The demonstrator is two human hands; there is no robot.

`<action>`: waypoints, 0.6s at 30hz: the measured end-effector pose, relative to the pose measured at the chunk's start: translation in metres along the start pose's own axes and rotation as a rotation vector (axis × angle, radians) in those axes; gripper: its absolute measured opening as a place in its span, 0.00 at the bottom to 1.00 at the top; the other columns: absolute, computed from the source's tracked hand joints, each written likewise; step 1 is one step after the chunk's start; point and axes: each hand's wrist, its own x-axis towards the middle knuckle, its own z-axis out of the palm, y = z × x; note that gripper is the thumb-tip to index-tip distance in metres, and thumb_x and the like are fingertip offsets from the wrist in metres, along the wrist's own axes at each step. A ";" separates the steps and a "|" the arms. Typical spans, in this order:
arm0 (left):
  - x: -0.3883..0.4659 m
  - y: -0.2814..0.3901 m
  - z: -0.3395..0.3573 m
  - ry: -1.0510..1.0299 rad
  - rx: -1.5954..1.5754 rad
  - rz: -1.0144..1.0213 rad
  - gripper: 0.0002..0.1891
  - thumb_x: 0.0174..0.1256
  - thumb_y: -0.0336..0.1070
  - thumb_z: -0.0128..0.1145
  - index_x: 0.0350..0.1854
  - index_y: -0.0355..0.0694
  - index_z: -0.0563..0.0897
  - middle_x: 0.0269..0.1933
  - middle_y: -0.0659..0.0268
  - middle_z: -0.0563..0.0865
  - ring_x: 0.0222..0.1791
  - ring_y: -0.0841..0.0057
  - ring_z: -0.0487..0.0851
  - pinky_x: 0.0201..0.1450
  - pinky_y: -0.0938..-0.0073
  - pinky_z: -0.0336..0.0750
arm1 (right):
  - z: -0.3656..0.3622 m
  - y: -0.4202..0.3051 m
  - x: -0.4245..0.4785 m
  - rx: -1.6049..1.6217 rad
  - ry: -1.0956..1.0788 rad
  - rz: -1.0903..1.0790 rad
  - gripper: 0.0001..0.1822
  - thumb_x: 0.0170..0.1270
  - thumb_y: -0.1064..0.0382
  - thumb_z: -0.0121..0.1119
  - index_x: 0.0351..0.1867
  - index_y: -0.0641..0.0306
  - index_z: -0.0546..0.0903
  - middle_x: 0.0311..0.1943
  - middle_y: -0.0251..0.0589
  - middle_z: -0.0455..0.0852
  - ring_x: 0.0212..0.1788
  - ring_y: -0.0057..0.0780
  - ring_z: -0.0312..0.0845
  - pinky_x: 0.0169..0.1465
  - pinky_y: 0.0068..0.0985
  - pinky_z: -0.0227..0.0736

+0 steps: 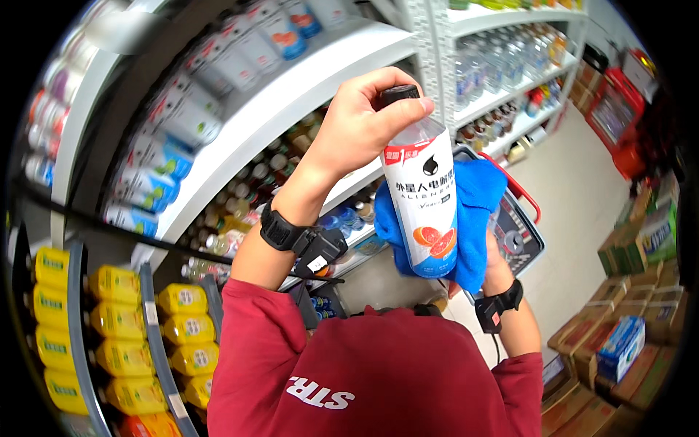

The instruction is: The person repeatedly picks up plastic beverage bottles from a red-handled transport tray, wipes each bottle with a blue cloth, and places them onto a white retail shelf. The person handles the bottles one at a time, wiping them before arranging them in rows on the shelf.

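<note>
My left hand (363,123) grips a plastic drink bottle (426,202) by its black cap and neck. The bottle has a white, red and blue label with grapefruit halves and writing on it, and it is held upright before me. A blue cloth (480,191) lies behind and around the bottle's lower part. My right hand (491,257) is at the cloth's lower right side; the cloth and bottle hide most of its fingers. Both wrists wear black straps with small devices.
White shelves (327,71) hold rows of similar bottles, with more bottles on the shelf below. A shopping basket (524,235) with a red handle stands behind the cloth. Yellow bottles (117,317) fill racks at lower left. Cardboard boxes (590,333) are stacked at right.
</note>
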 end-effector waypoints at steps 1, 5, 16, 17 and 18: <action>-0.010 0.002 -0.014 0.041 -0.007 -0.026 0.08 0.63 0.33 0.64 0.38 0.35 0.83 0.32 0.72 0.85 0.34 0.89 0.80 0.36 0.84 0.74 | 0.013 0.011 0.007 0.118 0.012 0.086 0.48 0.63 0.37 0.61 0.74 0.64 0.55 0.71 0.47 0.65 0.69 0.38 0.65 0.71 0.38 0.62; -0.059 0.004 -0.060 0.254 0.127 -0.004 0.07 0.63 0.34 0.64 0.35 0.36 0.82 0.28 0.75 0.81 0.30 0.91 0.75 0.32 0.85 0.70 | 0.053 0.054 0.020 0.080 0.031 -0.070 0.39 0.69 0.43 0.55 0.72 0.64 0.59 0.66 0.48 0.70 0.67 0.38 0.68 0.70 0.37 0.64; -0.171 0.009 -0.072 0.238 0.279 0.184 0.11 0.57 0.34 0.65 0.36 0.35 0.79 0.27 0.69 0.79 0.27 0.86 0.75 0.31 0.82 0.71 | 0.147 0.053 0.035 -0.703 -0.127 -0.286 0.43 0.50 0.57 0.75 0.67 0.66 0.67 0.62 0.49 0.75 0.63 0.38 0.71 0.67 0.38 0.65; -0.177 0.011 -0.075 0.274 0.206 0.158 0.10 0.57 0.35 0.65 0.35 0.35 0.79 0.27 0.70 0.79 0.27 0.86 0.75 0.31 0.82 0.71 | 0.149 0.049 0.041 -0.758 -0.095 -0.139 0.45 0.49 0.57 0.76 0.68 0.66 0.66 0.64 0.49 0.73 0.65 0.37 0.70 0.67 0.38 0.64; -0.180 0.019 -0.080 0.278 0.203 0.109 0.11 0.57 0.35 0.66 0.35 0.36 0.79 0.27 0.70 0.79 0.27 0.87 0.75 0.31 0.83 0.70 | 0.145 0.050 0.042 -0.762 -0.068 -0.047 0.47 0.49 0.57 0.76 0.69 0.66 0.64 0.65 0.48 0.71 0.66 0.37 0.68 0.68 0.37 0.63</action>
